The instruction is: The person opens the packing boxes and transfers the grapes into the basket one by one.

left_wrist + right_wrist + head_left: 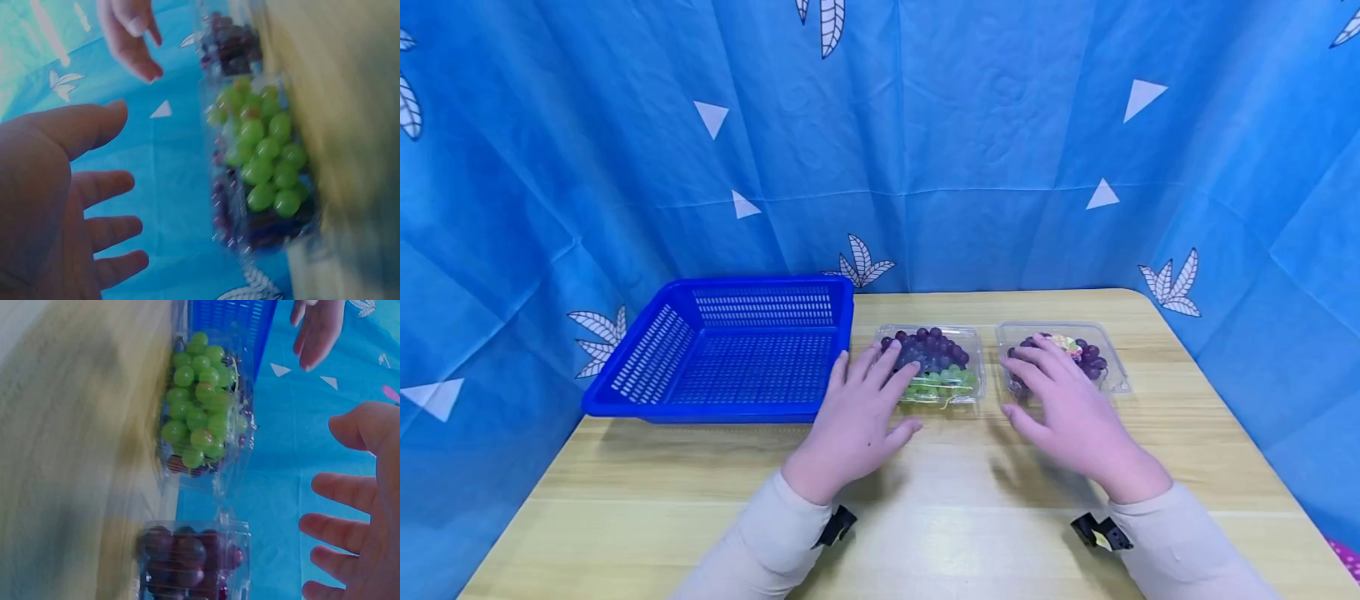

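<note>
A clear plastic box of grapes (934, 354) sits mid-table, dark grapes at its back and green grapes (269, 147) at its front. To its right is a second clear box (1116, 371), filled with dark grapes (181, 559) and bearing a small colourful label. My left hand (859, 414) hovers at the near left of the first box, fingers spread and holding nothing. Over the near side of the second box my right hand (1070, 417) is held with fingers apart, partly hiding it. In the wrist views both hands look separated from the boxes.
A blue perforated plastic basket (752, 408) stands at the left of the wooden table (955, 517), close to the first box. Blue curtain (970, 125) with leaf and triangle prints hangs behind and along both sides.
</note>
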Action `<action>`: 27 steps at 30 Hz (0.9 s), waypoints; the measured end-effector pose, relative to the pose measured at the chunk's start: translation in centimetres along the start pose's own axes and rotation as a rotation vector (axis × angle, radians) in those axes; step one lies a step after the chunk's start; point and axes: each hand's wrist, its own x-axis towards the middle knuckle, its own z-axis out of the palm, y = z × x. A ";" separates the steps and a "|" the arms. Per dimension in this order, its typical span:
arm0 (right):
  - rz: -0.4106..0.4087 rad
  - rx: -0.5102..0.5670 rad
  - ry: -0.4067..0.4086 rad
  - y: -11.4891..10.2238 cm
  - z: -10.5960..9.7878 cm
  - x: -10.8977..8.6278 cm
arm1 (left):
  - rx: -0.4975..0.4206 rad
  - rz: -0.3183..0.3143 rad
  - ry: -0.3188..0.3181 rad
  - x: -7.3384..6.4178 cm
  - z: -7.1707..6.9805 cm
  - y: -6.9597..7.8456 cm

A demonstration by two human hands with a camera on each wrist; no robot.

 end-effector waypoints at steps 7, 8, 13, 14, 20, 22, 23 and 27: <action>-0.003 0.043 0.032 -0.2 1.1 -0.2 | -0.008 -0.011 -0.025 1.9 1.6 1.6; -0.006 0.049 0.044 -0.3 1.2 -0.2 | -0.008 -0.012 -0.026 2.2 1.8 1.7; 0.031 0.056 0.057 -0.7 1.5 -0.3 | -0.018 -0.015 -0.008 3.7 2.7 1.8; 0.049 0.057 0.045 -0.9 1.5 -0.3 | -0.021 -0.015 -0.002 4.0 2.9 1.7; 0.165 0.100 -0.094 -1.3 2.1 -0.2 | -0.030 -0.013 -0.029 5.6 4.0 1.2; 0.195 0.123 -0.137 -1.3 2.4 -0.2 | -0.021 -0.009 -0.044 6.0 4.2 1.0; 0.208 0.139 -0.156 -1.4 2.6 -0.2 | -0.016 -0.009 -0.052 6.2 4.3 0.9; 0.241 0.214 -0.210 -1.6 3.2 -0.1 | -0.008 -0.016 -0.086 6.6 4.6 0.6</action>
